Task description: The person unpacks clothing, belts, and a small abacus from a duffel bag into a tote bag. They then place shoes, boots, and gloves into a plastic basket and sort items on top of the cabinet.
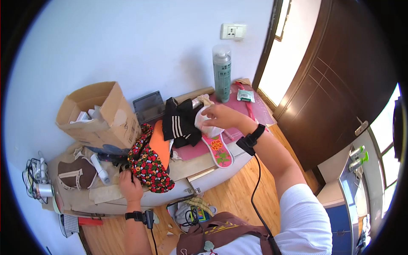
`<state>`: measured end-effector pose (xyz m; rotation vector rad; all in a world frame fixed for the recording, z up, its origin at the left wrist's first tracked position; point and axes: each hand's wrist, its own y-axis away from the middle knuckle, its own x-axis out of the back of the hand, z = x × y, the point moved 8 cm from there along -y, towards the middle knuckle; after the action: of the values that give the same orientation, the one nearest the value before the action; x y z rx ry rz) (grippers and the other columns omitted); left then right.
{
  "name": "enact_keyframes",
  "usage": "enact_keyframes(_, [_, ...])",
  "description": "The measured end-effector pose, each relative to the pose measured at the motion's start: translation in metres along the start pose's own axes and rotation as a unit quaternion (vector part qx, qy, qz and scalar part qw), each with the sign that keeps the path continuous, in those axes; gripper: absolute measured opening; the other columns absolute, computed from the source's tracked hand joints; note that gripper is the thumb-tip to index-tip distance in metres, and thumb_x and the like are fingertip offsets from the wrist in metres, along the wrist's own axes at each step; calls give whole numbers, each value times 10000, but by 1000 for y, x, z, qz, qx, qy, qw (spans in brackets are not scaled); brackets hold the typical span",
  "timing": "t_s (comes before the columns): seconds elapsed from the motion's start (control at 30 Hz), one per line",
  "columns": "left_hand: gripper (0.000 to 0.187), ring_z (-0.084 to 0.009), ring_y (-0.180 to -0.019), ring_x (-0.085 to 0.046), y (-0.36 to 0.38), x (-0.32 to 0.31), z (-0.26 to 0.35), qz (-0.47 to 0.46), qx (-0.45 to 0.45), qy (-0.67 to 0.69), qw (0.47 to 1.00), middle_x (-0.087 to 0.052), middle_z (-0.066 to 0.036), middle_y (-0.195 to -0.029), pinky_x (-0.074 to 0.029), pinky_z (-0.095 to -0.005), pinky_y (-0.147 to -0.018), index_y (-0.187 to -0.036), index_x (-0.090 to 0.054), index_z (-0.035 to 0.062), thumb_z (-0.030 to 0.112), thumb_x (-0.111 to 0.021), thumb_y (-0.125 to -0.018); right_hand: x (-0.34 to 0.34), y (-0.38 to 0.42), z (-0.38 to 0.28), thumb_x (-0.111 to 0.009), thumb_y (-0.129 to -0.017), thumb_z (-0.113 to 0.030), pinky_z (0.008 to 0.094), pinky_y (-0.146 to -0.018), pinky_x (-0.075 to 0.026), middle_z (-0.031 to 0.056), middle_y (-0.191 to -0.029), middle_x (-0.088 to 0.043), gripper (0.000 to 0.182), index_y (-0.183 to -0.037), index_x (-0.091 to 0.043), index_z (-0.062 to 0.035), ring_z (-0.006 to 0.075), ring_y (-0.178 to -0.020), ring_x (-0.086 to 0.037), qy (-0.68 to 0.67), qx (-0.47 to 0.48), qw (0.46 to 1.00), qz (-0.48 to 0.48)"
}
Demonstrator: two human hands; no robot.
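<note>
My right hand (223, 117) reaches across the table with its fingers curled onto a soft-looking white piece (199, 121), whose kind I cannot make out. Just below it lies a pink insole (219, 151) with an orange and green flower pattern, its upper end covered. My left hand (130, 185) is at the table's front edge, fingers bent around something dark and mostly hidden. Beside it is a black floral cloth (155, 175) with red flowers, hanging partly over the edge. An orange piece (159, 144) and black fabric with white stripes (176, 125) lie between the hands.
An open cardboard box (121, 123) stands at the back left, near a dark tray (148, 107). A tall spray can (222, 78) and a small packet (245, 96) are at the right. A white tube (100, 170) and brown piece (76, 173) lie left. A brown door (335, 80) stands right.
</note>
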<state>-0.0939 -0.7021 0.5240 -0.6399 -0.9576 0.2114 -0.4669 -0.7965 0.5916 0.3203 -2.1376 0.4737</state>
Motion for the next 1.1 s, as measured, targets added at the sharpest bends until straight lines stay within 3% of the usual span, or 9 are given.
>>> enact_keyframes(0.07, [219,-399,-828,-508,0,0,2,2,-7,-1,1000,-553,-203,-859,-414,-450,-737,-916,-551,-42,55,-480,-733,29,4,-3,-681,-742,-308,405,-738,-483,164,-856,-641,358,-976,-646,-40,325,-798,-619,66,48,983,162])
enact_keyframes(0.13, [223,-398,-832,-506,0,2,3,10,-2,-6,1000,-551,-205,-854,-413,-450,-733,-920,-553,-41,54,-479,-732,70,16,30,-721,-708,-309,394,-758,-480,180,-877,-624,439,-1006,-625,-2,307,-830,-616,4,-153,944,291])
enact_keyframes(0.2, [222,-397,-833,-507,-2,3,2,10,1,-4,1000,-550,-206,-852,-413,-450,-732,-918,-552,-41,56,-480,-732,106,35,51,-771,-648,-318,377,-813,-468,207,-954,-603,667,-1155,-531,43,309,-913,-598,-10,-243,885,397])
enact_keyframes(0.4, [212,-388,-821,-514,2,2,-2,6,14,-47,999,-550,-201,-850,-418,-443,-727,-910,-551,-31,59,-487,-729,79,-13,161,-837,-551,-360,367,-941,-413,247,-1201,-520,1080,-1352,-257,74,319,-1136,-509,14,-243,910,335])
enact_keyframes(0.43, [210,-383,-821,-516,1,1,-3,3,15,-37,999,-552,-194,-852,-419,-440,-729,-910,-554,-25,57,-489,-728,62,-24,201,-843,-539,-372,373,-932,-422,239,-1195,-538,1009,-1289,-348,89,300,-1131,-526,-52,-237,904,353])
enact_keyframes(0.57, [203,-366,-820,-521,-3,5,2,8,12,-21,1000,-562,-175,-863,-419,-430,-730,-911,-561,-8,52,-498,-728,38,-28,177,-833,-530,-393,377,-843,-476,216,-1042,-625,833,-1140,-496,65,317,-972,-617,-79,-277,894,342])
enact_keyframes(0.87, [204,-373,-818,-513,-3,3,4,10,1,-14,1000,-561,-188,-861,-413,-428,-728,-909,-549,-35,34,-497,-724,19,-45,153,-819,-555,-382,387,-781,-499,241,-968,-633,741,-1060,-526,75,340,-899,-631,12,-307,900,309])
enact_keyframes(0.97, [198,-385,-809,-508,-3,4,0,13,2,-7,1000,-555,-196,-853,-412,-438,-725,-898,-543,-40,36,-491,-723,1,-56,222,-801,-598,-339,366,-765,-510,227,-1010,-626,783,-1165,-483,97,320,-902,-628,-53,-243,928,277])
enact_keyframes(1.1, [194,-399,-795,-502,1,-2,-5,0,9,-13,1000,-542,-212,-837,-410,-453,-719,-875,-539,-43,51,-482,-715,58,-18,181,-719,-695,-256,322,-736,-521,194,-966,-653,610,-1143,-524,109,254,-871,-645,-227,-287,895,257])
